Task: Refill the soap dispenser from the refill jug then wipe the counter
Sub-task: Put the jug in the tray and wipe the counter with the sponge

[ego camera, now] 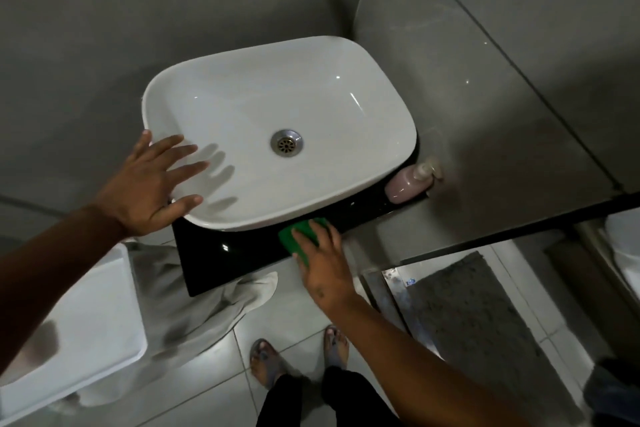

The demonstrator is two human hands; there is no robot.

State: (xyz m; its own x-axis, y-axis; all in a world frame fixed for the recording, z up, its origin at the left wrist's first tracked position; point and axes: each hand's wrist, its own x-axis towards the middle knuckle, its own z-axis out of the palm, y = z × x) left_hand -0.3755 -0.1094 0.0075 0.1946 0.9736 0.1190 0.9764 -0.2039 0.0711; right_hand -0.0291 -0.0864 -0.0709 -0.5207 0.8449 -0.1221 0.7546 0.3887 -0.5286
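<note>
Nearest the camera, the left forearm reaches in from the lower left; its left hand [152, 184] lies flat, fingers spread apart, on the near-left rim of the white basin [214, 104], probably to steady the body while wiping. Further right, the right hand [320, 260] presses palm-down, fingers together, on a green sponge [303, 230] against the black counter [221, 263]. The pink soap dispenser [407, 184] stands at the counter's far right corner, beside the wall. No refill jug shows.

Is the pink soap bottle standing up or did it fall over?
Standing up. The soap dispenser sits on the black counter with its pump on top, right of the sink.
</note>
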